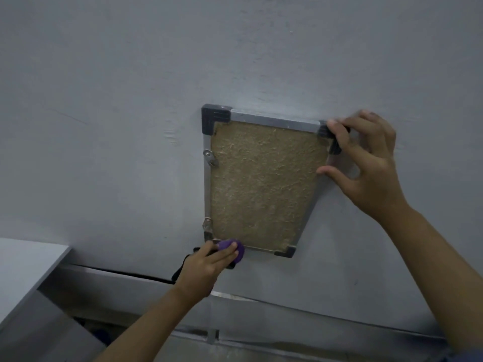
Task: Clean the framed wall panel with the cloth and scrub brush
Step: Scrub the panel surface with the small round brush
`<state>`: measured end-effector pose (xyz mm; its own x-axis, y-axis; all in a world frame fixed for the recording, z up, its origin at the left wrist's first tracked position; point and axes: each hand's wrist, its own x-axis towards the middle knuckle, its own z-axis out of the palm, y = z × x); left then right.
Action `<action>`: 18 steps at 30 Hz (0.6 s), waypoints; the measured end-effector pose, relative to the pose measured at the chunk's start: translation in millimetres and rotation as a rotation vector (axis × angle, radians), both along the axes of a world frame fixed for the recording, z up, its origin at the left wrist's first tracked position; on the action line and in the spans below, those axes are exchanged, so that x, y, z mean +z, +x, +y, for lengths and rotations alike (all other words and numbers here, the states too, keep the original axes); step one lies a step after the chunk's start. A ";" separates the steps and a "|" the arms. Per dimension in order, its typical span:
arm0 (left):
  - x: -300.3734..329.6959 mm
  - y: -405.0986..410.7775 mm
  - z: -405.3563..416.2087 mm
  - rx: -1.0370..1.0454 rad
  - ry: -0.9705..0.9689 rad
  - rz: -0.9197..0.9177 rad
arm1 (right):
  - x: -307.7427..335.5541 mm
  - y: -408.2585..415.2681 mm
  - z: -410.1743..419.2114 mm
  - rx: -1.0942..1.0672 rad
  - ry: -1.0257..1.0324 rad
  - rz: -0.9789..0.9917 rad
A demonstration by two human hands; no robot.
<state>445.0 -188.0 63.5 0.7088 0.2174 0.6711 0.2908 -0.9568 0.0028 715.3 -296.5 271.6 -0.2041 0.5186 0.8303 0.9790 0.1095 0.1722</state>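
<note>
Scrubbing in hand: left hand [206, 265] grips the purple scrub brush [232, 250] at the framed wall panel [261, 184]'s seven o'clock corner, right hand [366, 165] pinches its two o'clock edge, steadying; next, strokes likely upward across the fibrous face.

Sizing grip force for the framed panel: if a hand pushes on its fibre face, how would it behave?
The framed wall panel likely stays rigid at the edges: metal rails, black corner caps. The matted fibre face probably gives slightly and drags on the purple brush. It may pivot: the right hand grips its top-right corner.
</note>
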 end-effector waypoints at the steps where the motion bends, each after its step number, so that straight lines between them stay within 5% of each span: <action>1: 1.1 -2.1 -1.4 0.006 -0.015 -0.020 | 0.0 0.5 0.0 0.003 -0.003 -0.002; 9: 83.7 -16.6 18.6 0.138 0.159 -0.414 | -2.5 1.1 1.3 -0.001 -0.016 0.019; 14: 72.5 2.4 24.0 0.150 0.112 -0.378 | -2.6 -1.7 1.0 -0.009 -0.022 0.045; 18: 40.7 -8.8 20.8 0.061 0.048 -0.149 | -1.8 -2.6 0.6 -0.006 -0.020 0.056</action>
